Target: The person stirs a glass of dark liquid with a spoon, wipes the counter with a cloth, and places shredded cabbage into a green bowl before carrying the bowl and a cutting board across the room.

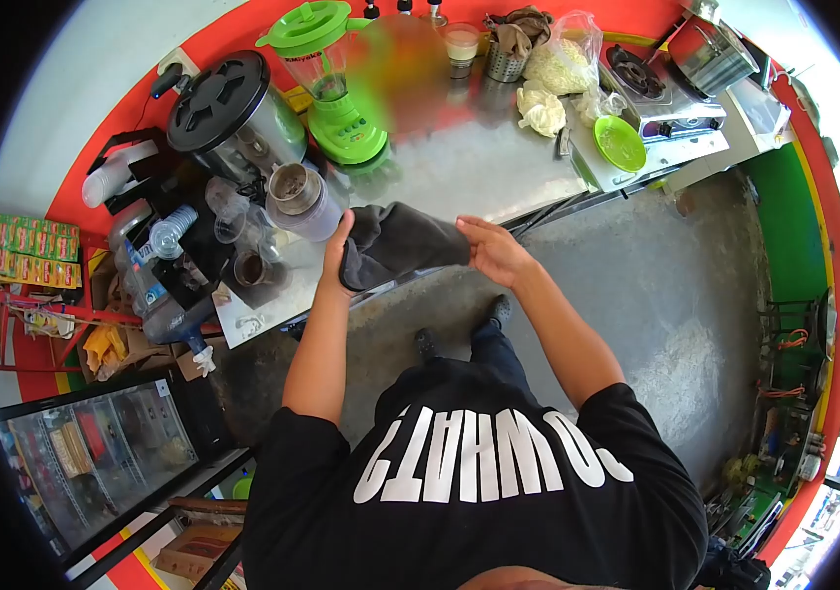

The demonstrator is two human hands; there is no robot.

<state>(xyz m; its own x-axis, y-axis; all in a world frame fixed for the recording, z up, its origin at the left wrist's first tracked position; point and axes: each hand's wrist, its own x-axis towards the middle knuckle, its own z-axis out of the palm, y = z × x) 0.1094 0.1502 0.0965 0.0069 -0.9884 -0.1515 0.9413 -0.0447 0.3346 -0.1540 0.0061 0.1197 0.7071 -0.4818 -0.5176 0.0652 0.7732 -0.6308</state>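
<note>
A dark grey cloth is stretched between my two hands, above the front edge of the metal counter. My left hand grips its left end, thumb on top, with part of the fingers behind the fabric. On the other end, my right hand pinches the cloth's edge between thumb and fingers. Just beyond my left hand stands a pale container with a metal strainer-like cup on top. A glass jug holding dark liquid is to its left.
A green blender and a large steel urn with a black lid stand at the back left. To the right are a green plate, plastic bags and a gas stove. A glass-fronted case stands at lower left.
</note>
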